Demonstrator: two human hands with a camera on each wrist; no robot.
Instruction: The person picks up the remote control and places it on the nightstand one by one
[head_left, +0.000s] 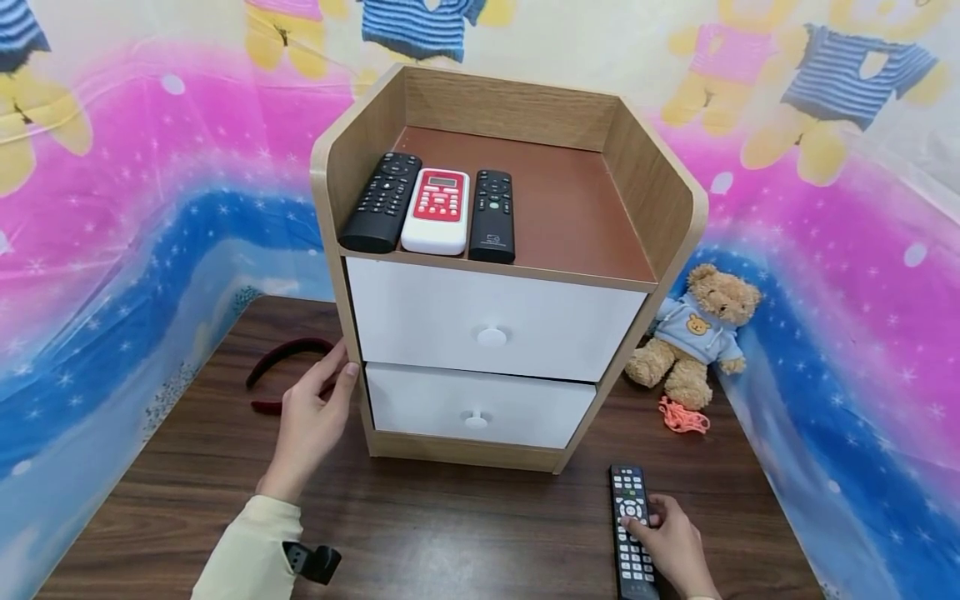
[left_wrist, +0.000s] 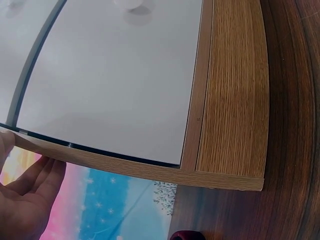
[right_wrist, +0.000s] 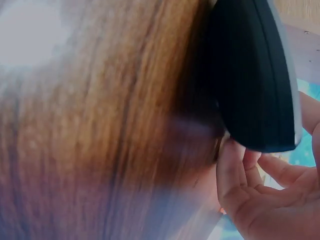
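A small wooden cabinet (head_left: 480, 317) with two white drawers, both closed, stands on the table. My left hand (head_left: 315, 408) holds its left side edge, thumb at the front and fingers against the side panel, as the left wrist view shows of the hand (left_wrist: 32, 200). At the lower right, my right hand (head_left: 671, 542) grips a long black remote control (head_left: 630, 500), thumb over its buttons. The right wrist view has the dark remote (right_wrist: 257, 75) close above the table with the fingers around it. On the cabinet top lie a black remote (head_left: 382, 200), a white-and-red remote (head_left: 437, 212) and a smaller black remote (head_left: 492, 217).
A dark red headband (head_left: 288, 354) lies left of the cabinet, behind my left hand. To the right sits a teddy bear (head_left: 693, 333) in a blue hoodie, with a coral-coloured bundle of cord (head_left: 684, 415) at its foot. A printed cloth (head_left: 150, 250) surrounds the table (head_left: 450, 533).
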